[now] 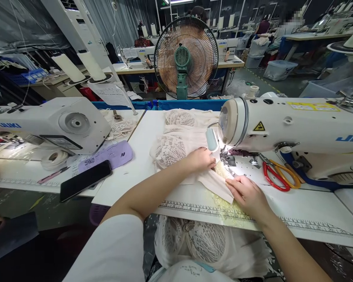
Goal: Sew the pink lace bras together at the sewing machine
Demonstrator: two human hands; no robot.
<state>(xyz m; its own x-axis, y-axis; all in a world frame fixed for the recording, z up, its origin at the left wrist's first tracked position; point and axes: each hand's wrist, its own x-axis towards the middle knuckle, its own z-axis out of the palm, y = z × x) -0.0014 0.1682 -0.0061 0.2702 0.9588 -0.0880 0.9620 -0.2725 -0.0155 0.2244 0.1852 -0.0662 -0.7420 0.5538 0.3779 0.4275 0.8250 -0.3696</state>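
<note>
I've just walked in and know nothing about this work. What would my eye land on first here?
Probably the lit patch under the white sewing machine on the right, where the left hand and right hand both rest on a pale lace fabric near the needle. Next, the big round fan standing behind the table at centre, and the red and orange scissors lying right of the needle.

The sewing machine (282, 125) blocks the bench (312, 211) from 1 to 3 o'clock, with scissors (278, 174) under its arm. At 11 o'clock lace pieces (176, 141) fill it; bare room is at 4 o'clock.
</note>
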